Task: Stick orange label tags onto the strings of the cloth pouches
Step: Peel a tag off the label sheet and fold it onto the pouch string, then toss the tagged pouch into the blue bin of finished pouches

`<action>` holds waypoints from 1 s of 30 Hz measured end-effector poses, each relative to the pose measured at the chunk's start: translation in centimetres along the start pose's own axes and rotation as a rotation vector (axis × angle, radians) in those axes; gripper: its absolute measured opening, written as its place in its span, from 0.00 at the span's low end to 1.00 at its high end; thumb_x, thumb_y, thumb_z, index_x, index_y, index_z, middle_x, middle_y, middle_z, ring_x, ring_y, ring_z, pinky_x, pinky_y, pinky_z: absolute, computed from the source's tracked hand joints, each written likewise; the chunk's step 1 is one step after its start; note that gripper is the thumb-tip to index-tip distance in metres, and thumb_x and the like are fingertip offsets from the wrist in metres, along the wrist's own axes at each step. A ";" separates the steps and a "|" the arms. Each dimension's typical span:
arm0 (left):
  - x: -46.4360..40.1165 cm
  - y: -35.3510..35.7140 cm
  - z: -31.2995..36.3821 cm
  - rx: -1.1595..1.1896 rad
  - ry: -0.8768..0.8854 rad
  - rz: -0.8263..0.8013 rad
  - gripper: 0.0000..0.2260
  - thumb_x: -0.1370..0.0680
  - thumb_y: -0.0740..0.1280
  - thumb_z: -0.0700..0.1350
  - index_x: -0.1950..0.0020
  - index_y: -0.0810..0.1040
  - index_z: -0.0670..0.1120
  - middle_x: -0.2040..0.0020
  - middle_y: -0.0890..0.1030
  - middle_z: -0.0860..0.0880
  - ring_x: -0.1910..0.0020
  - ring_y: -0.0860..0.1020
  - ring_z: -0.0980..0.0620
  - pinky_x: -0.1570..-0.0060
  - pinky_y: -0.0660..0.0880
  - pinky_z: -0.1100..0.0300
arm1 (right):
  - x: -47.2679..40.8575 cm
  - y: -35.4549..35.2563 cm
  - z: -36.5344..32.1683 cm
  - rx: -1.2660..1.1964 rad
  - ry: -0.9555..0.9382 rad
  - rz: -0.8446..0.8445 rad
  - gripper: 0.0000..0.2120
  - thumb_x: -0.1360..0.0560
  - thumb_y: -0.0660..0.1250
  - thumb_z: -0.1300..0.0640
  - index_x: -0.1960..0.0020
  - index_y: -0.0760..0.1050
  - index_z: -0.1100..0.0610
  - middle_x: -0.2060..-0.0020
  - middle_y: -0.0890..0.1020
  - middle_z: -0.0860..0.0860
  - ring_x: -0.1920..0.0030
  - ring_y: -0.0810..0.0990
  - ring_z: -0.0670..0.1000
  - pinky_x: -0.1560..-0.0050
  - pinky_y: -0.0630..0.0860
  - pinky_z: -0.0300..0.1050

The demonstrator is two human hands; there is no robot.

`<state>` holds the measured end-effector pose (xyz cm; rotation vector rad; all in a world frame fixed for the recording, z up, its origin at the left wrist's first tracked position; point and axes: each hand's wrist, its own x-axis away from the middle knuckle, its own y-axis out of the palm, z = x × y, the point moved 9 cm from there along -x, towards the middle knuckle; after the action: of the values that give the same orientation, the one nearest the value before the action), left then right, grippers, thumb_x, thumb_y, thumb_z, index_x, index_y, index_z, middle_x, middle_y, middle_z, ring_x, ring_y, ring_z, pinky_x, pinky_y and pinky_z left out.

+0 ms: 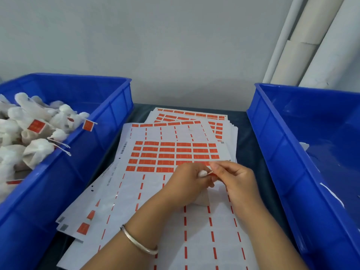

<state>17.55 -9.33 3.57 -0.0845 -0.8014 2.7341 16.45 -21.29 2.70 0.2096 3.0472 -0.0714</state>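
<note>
Head view: your left hand [187, 180] and right hand [231, 178] pinch a small orange label tag [211, 174] closed around a white cloth pouch's [202, 199] string; next, press it flat.

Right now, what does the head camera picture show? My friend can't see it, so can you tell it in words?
Two hands, left hand and right hand, pinch an orange label tag together over sheets of orange labels on a dark table. A blue bin on the left holds white cloth pouches, some already tagged; another blue bin stands on the right.
</note>
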 end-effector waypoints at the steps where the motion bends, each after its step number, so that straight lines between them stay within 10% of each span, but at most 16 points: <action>1: 0.0 -0.1 0.1 -0.051 -0.009 -0.011 0.07 0.23 0.65 0.48 0.57 0.81 0.49 0.61 0.80 0.55 0.63 0.77 0.56 0.66 0.69 0.68 | 0.0 0.0 0.0 -0.004 -0.009 0.004 0.07 0.35 0.70 0.45 0.58 0.82 0.44 0.56 0.85 0.39 0.52 0.83 0.44 0.57 0.80 0.37; 9: 3.2 -7.3 4.2 -0.129 0.031 0.164 0.02 0.24 0.65 0.50 0.55 0.75 0.55 0.59 0.77 0.59 0.58 0.77 0.56 0.63 0.69 0.71 | -0.7 -0.2 1.8 -0.013 0.001 0.076 0.25 0.34 0.62 0.32 0.38 0.69 0.37 0.61 0.83 0.44 0.58 0.82 0.53 0.55 0.79 0.48; 21: 15.8 -26.8 12.9 -0.142 0.315 0.734 0.10 0.26 0.69 0.48 0.68 0.78 0.54 0.68 0.81 0.56 0.72 0.74 0.58 0.70 0.69 0.67 | 0.0 -0.1 1.8 0.252 0.042 0.113 0.12 0.24 0.58 0.38 0.44 0.71 0.41 0.63 0.81 0.45 0.61 0.81 0.51 0.67 0.73 0.41; 30: 24.5 -38.2 4.5 -0.173 -0.063 0.915 0.08 0.28 0.71 0.47 0.67 0.82 0.48 0.71 0.81 0.48 0.74 0.72 0.53 0.65 0.72 0.59 | -0.1 0.6 1.5 0.444 0.094 0.083 0.09 0.21 0.59 0.45 0.44 0.73 0.46 0.59 0.81 0.52 0.59 0.80 0.55 0.65 0.74 0.45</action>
<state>3.41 26.16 28.49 -0.5199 -1.2537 3.4968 16.75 -20.76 1.21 0.3755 3.0648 -0.7542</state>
